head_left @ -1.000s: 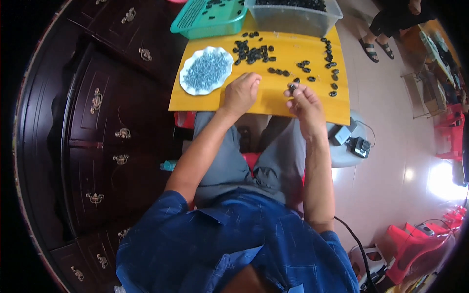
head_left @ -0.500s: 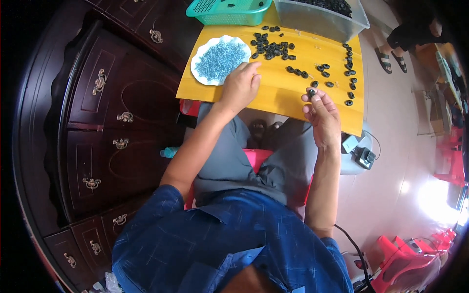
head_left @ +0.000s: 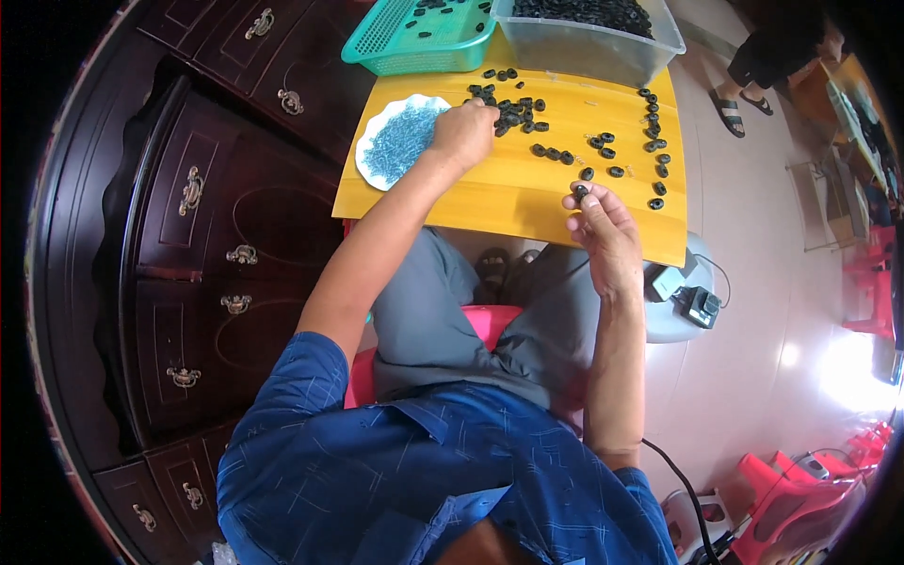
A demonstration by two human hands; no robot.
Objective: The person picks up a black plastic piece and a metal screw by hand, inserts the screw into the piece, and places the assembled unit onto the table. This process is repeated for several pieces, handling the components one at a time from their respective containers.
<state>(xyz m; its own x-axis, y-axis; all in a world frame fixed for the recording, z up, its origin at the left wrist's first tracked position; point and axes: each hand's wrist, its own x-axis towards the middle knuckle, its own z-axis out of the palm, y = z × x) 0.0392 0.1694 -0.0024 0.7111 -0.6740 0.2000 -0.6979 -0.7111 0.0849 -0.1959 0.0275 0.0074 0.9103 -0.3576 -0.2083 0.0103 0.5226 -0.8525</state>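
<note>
My right hand (head_left: 610, 235) pinches a small black oval plastic piece (head_left: 581, 192) between thumb and fingers, just above the near right part of the yellow table. My left hand (head_left: 464, 135) reaches over the table to the edge of a pile of similar black pieces (head_left: 513, 115). Its fingers are bent together at the pile, and whatever is between the fingertips is hidden. Beside that hand, partly under the wrist, is a white wavy-edged plate (head_left: 365, 162) heaped with tiny bluish, shiny pieces (head_left: 400, 141), too small to make out singly.
A green basket (head_left: 424, 58) and a clear bin (head_left: 589, 56) of black pieces stand at the table's far edge. More black pieces form a column (head_left: 656, 151) along the right side of the yellow table (head_left: 424, 209). Dark drawers (head_left: 207, 217) flank the left. Another person's sandalled feet (head_left: 728, 113) show at right.
My left hand has moved from beside the plate, up and slightly right, to the pile of black pieces. My right hand still holds its black piece. The whole view has shifted a little.
</note>
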